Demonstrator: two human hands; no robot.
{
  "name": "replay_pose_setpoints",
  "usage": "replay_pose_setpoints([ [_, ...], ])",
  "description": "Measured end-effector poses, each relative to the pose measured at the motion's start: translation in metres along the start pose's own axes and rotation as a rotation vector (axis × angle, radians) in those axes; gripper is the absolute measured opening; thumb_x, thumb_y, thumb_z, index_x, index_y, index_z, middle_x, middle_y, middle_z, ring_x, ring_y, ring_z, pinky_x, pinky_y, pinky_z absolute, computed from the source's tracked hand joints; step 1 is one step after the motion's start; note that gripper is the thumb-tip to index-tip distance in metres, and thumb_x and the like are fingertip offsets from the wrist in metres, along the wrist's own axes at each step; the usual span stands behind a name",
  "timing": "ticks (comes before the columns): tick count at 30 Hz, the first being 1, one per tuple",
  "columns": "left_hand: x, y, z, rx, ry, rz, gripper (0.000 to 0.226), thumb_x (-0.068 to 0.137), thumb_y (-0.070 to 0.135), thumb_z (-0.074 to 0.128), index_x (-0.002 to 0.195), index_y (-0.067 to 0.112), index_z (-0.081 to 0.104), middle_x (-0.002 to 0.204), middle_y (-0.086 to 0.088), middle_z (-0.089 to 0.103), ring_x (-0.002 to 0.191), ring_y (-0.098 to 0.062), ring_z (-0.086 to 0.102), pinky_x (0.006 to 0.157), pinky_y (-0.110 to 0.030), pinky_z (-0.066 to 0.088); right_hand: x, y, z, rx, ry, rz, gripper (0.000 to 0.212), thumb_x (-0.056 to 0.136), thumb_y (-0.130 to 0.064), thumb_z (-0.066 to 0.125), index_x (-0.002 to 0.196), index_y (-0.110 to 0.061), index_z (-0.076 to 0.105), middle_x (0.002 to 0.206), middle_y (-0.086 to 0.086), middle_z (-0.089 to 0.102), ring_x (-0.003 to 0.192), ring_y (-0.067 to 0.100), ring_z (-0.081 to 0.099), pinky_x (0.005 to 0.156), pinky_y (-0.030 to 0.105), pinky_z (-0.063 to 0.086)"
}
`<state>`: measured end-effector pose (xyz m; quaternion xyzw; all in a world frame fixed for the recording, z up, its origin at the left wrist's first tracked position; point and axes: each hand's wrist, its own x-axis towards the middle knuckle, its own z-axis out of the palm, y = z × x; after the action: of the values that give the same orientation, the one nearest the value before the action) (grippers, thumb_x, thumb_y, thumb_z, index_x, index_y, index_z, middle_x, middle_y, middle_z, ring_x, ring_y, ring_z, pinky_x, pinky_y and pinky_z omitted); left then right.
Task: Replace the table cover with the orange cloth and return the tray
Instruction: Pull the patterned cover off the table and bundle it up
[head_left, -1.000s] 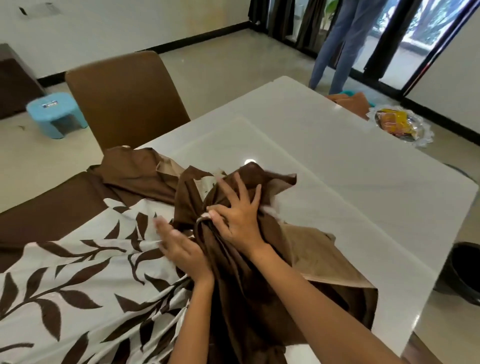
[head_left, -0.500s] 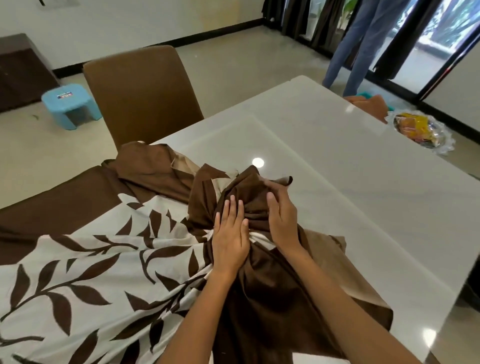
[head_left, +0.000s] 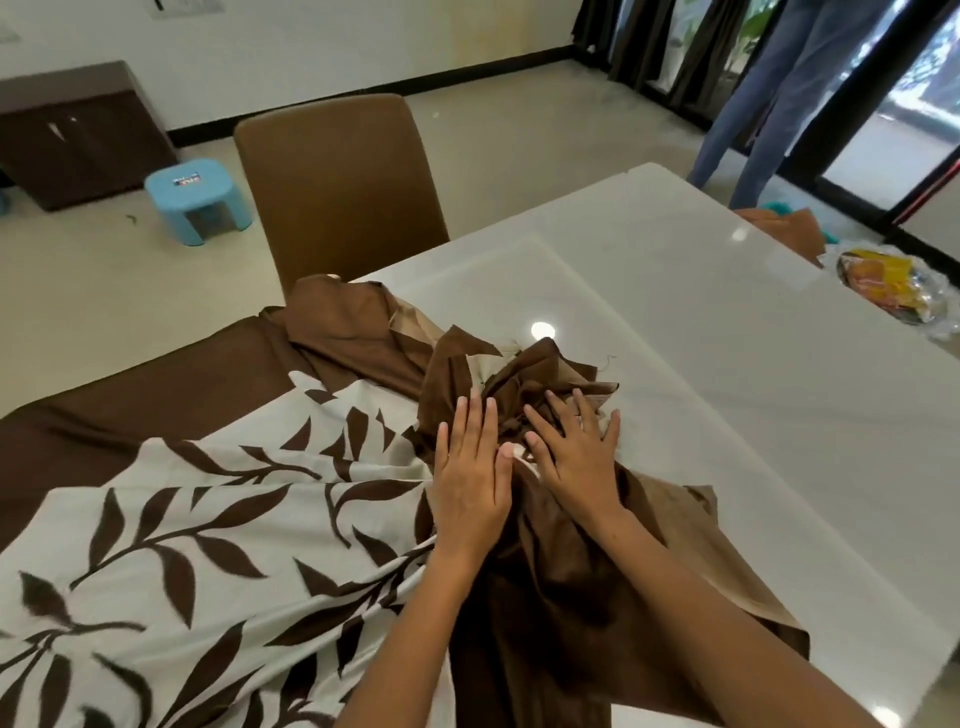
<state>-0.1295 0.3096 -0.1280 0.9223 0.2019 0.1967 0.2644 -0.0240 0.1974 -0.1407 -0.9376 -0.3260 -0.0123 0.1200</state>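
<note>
The soft brown-and-cream leaf-print table cover (head_left: 218, 519) lies bunched at the middle of the glossy white table (head_left: 727, 364). A second ago the right hand (head_left: 576, 457) clutched its folds; now both it and the left hand (head_left: 470, 483) press flat, fingers straight, so gathering seems paused. The orange cloth (head_left: 795, 231) waits at the table's far edge.

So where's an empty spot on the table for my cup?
The bare white table between the bunched cover and the tray is free. The near left is crowded: cover and both hands.
</note>
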Motion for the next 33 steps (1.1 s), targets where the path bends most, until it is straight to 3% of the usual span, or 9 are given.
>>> replay_pose_setpoints([
  [5, -0.045, -0.066, -0.069, 0.188, 0.124, -0.139, 0.056, 0.101, 0.039, 0.018, 0.149, 0.012, 0.025, 0.158, -0.007, 0.015, 0.146, -0.018, 0.006, 0.119, -0.036, 0.005, 0.001, -0.026, -0.018, 0.018, 0.132, -0.038, 0.064, 0.094, -0.061, 0.011, 0.136, -0.028, 0.047, 0.154, 0.003, 0.028, 0.145, 0.031, 0.007, 0.110, 0.057, -0.009],
  [9, -0.094, -0.127, -0.112, 0.313, 0.195, -0.375, 0.056, 0.101, 0.038, 0.017, 0.147, 0.008, 0.028, 0.157, -0.009, 0.016, 0.146, -0.021, 0.008, 0.118, -0.043, 0.011, -0.006, -0.108, -0.029, 0.160, 0.195, -0.272, 0.055, 0.097, -0.054, 0.022, 0.135, -0.023, 0.048, 0.153, 0.005, 0.030, 0.145, 0.026, 0.012, 0.113, 0.054, -0.004],
  [12, -0.121, -0.158, -0.139, 0.382, 0.221, -0.571, 0.057, 0.100, 0.037, 0.016, 0.147, 0.008, 0.031, 0.157, -0.011, 0.018, 0.146, -0.024, 0.010, 0.116, -0.045, 0.010, -0.009, -0.177, -0.006, 0.266, 0.077, -0.497, 0.058, 0.094, -0.059, 0.030, 0.137, -0.023, 0.047, 0.154, 0.006, 0.026, 0.145, 0.027, 0.013, 0.112, 0.061, 0.009],
  [18, -0.147, -0.188, -0.148, 0.436, 0.134, -0.708, 0.063, 0.100, 0.046, 0.005, 0.149, 0.014, 0.025, 0.157, -0.014, 0.016, 0.145, -0.028, 0.011, 0.116, -0.048, 0.007, -0.021, -0.260, 0.061, 0.136, -0.261, -0.659, 0.107, 0.067, -0.090, 0.033, 0.151, -0.031, 0.003, 0.158, 0.010, -0.013, 0.143, 0.032, -0.016, 0.107, 0.063, -0.009],
  [21, -0.148, -0.192, -0.142, 0.433, 0.121, -0.678, 0.063, 0.100, 0.048, 0.002, 0.151, 0.014, 0.016, 0.158, -0.012, 0.009, 0.146, -0.025, 0.008, 0.116, -0.050, 0.011, -0.024, -0.260, 0.076, 0.018, -0.318, -0.738, 0.112, 0.064, -0.093, 0.028, 0.151, -0.025, 0.010, 0.158, 0.012, -0.004, 0.144, 0.034, -0.009, 0.109, 0.067, -0.001],
  [24, -0.141, -0.185, -0.143, 0.405, 0.145, -0.609, 0.065, 0.100, 0.049, 0.003, 0.152, 0.011, 0.010, 0.159, -0.011, 0.002, 0.147, -0.024, 0.001, 0.117, -0.047, 0.006, -0.028, -0.258, 0.070, 0.085, -0.283, -0.787, 0.091, 0.079, -0.081, 0.026, 0.148, -0.021, 0.026, 0.156, 0.006, 0.022, 0.145, 0.025, 0.015, 0.115, 0.055, 0.015],
  [27, -0.133, -0.180, -0.148, 0.360, 0.167, -0.526, 0.068, 0.099, 0.053, 0.007, 0.152, 0.011, 0.006, 0.159, -0.009, -0.002, 0.147, -0.023, -0.001, 0.118, -0.043, 0.001, -0.038, -0.253, 0.067, 0.347, -0.135, -0.823, 0.048, 0.090, -0.042, 0.050, 0.132, -0.019, 0.053, 0.127, 0.002, 0.061, 0.117, 0.016, 0.058, 0.091, 0.035, 0.052],
  [30, -0.119, -0.177, -0.145, 0.318, 0.157, -0.445, 0.069, 0.098, 0.055, 0.009, 0.151, 0.012, 0.012, 0.160, -0.007, 0.000, 0.147, -0.023, 0.002, 0.118, -0.042, -0.001, -0.042, -0.243, 0.059, 0.497, -0.053, -0.811, 0.036, 0.085, -0.015, 0.055, 0.119, -0.018, 0.064, 0.102, -0.001, 0.072, 0.083, 0.013, 0.070, 0.064, 0.026, 0.057],
  [33, -0.096, -0.163, -0.139, 0.252, 0.184, -0.352, 0.068, 0.099, 0.054, 0.011, 0.150, 0.010, 0.021, 0.159, -0.008, 0.004, 0.146, -0.024, 0.006, 0.118, -0.042, 0.004, -0.032, -0.220, 0.036, 0.553, 0.057, -0.737, 0.038, 0.077, 0.001, 0.066, 0.112, -0.014, 0.069, 0.098, 0.003, 0.073, 0.082, 0.015, 0.070, 0.068, 0.026, 0.057],
])
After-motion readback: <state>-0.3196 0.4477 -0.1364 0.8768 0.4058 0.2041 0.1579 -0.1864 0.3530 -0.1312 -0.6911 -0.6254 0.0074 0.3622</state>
